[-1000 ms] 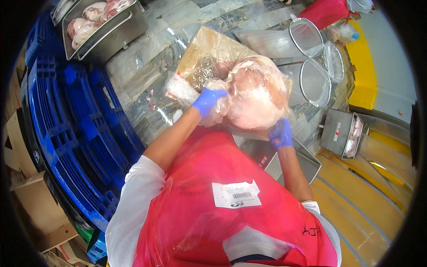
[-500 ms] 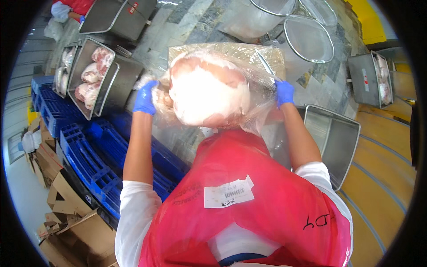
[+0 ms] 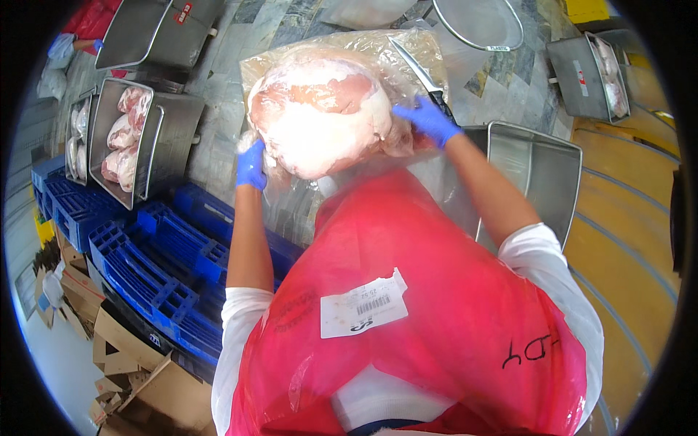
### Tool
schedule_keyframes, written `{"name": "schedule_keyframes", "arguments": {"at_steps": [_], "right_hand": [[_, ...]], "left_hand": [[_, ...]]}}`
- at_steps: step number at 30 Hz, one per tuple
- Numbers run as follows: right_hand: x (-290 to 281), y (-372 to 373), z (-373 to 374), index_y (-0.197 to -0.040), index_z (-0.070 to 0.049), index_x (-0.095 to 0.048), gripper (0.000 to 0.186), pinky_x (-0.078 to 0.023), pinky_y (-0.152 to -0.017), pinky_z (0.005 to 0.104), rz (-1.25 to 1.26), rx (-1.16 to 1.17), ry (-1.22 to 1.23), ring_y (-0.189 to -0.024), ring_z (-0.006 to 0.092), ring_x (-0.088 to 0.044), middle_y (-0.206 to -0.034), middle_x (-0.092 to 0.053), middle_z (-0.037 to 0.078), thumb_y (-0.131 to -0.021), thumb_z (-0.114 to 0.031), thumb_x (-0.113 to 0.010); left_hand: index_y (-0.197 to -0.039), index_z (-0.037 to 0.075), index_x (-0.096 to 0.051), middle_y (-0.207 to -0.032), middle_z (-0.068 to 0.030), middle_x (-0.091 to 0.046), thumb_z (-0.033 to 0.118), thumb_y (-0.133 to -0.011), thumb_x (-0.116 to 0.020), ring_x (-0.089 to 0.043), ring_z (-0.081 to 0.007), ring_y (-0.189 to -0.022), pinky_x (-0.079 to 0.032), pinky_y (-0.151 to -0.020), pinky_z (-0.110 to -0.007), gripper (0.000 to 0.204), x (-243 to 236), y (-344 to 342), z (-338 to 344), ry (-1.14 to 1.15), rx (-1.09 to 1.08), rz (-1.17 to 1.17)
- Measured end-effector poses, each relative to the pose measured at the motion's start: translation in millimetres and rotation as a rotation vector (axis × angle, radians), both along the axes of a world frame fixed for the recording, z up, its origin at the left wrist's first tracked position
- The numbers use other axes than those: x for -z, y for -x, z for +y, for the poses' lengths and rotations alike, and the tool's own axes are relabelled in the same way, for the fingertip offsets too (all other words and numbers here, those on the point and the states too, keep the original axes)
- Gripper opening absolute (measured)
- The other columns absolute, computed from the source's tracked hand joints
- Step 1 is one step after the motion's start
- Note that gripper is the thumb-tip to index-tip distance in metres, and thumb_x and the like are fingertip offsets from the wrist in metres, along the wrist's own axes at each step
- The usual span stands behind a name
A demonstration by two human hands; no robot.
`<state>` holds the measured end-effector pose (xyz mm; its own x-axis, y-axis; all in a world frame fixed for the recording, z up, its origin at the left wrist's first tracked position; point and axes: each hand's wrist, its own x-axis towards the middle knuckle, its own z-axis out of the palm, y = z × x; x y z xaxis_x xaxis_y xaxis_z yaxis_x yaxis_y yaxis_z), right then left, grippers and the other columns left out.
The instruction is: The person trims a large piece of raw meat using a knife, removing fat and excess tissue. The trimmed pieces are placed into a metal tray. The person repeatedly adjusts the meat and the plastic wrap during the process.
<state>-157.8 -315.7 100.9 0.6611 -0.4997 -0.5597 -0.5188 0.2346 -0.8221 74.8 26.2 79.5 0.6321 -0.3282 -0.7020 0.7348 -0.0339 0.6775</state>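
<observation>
A large pale, fatty cut of meat with pink patches sits in front of me, over a sheet of clear plastic. My left hand, in a blue glove, is closed on the meat's lower left end. At the right end my blue-gloved right hand has its fingers stretched out toward the meat, thumb apart. Just beyond that hand lies a knife, blade pointing away; its black handle is partly behind the hand. The fingertips on the meat's underside are hidden.
Metal bins hold meat at the left and far right. Another metal bin stands beside my right forearm. Blue pallets and cardboard are at the left. A hooped plastic-lined container stands beyond. Another person's sleeve shows far left.
My right hand has let go of the plastic's edge and moved left to the meat's right end. The meat appears turned, and the knife shows more fully.
</observation>
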Motion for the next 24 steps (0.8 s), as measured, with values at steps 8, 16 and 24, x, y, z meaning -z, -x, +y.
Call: {"name": "schedule_keyframes", "arguments": {"at_steps": [8, 16, 24], "right_hand": [[65, 32, 55, -0.109, -0.004, -0.057, 0.027, -0.051, -0.079, 0.0509, 0.278, -0.316, 0.627, -0.092, 0.0428, -0.066, -0.097, -0.066, 0.027, -0.090, -0.022, -0.059], [64, 27, 5, -0.111, -0.008, -0.056, 0.025, -0.049, -0.082, 0.0564, 0.433, -0.336, 0.786, -0.095, 0.0469, -0.064, -0.099, -0.066, 0.029, -0.093, -0.023, -0.049], [15, -6, -75, -0.146, -0.008, -0.048, 0.070, -0.043, -0.106, 0.0394, -0.031, -0.149, 0.176, -0.130, 0.0301, -0.053, -0.140, -0.056, 0.018, -0.086, -0.034, -0.074]], "left_hand": [[-0.129, 0.007, -0.060, -0.118, -0.0067, -0.066, 0.007, -0.090, -0.061, -0.065, -0.0193, -0.101, -0.054, -0.085, -0.035, 0.039, 0, 7, 17, -0.020, 0.114, -0.138], [-0.100, 0.000, -0.073, -0.093, -0.0062, -0.071, 0.013, -0.083, -0.067, -0.062, -0.0170, -0.081, -0.050, -0.070, -0.035, 0.022, 44, -47, 54, -0.611, 0.343, -0.523], [-0.105, 0.003, -0.068, -0.096, -0.0056, -0.069, 0.004, -0.084, -0.063, -0.065, -0.0179, -0.082, -0.053, -0.071, -0.034, 0.022, 47, 4, 23, -0.343, 0.029, -0.369]]}}
